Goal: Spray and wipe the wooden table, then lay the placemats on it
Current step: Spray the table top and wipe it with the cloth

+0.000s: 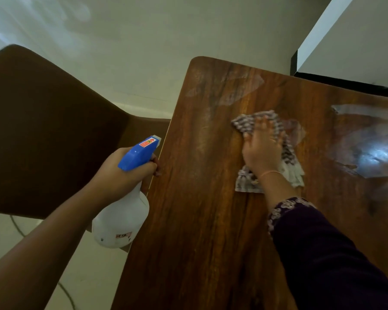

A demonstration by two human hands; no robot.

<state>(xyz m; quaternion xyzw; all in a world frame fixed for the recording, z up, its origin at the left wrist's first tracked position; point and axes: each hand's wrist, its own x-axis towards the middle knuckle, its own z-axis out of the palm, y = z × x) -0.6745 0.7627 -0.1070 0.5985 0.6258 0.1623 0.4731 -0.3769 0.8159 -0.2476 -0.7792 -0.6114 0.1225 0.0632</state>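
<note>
Our right hand [262, 151], fingers flat, presses the cloth [244, 125] to wipe the table [199, 231]; our left hand [119, 175], fingers curled, holds the spray bottle [121, 222] ready.

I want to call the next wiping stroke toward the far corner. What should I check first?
1. Cloth under control: ok. The right hand presses the checked cloth flat on the wooden table.
2. Spray bottle secure: ok. The left hand grips the spray bottle by its neck, off the table's left edge.
3. Path to the far corner: ok. Nothing stands there.
4. Surface wiped dry: not ok. A wet patch shows near the far corner and a larger one on the right.
5. Placemats ready: cannot tell. None are in view.
</note>
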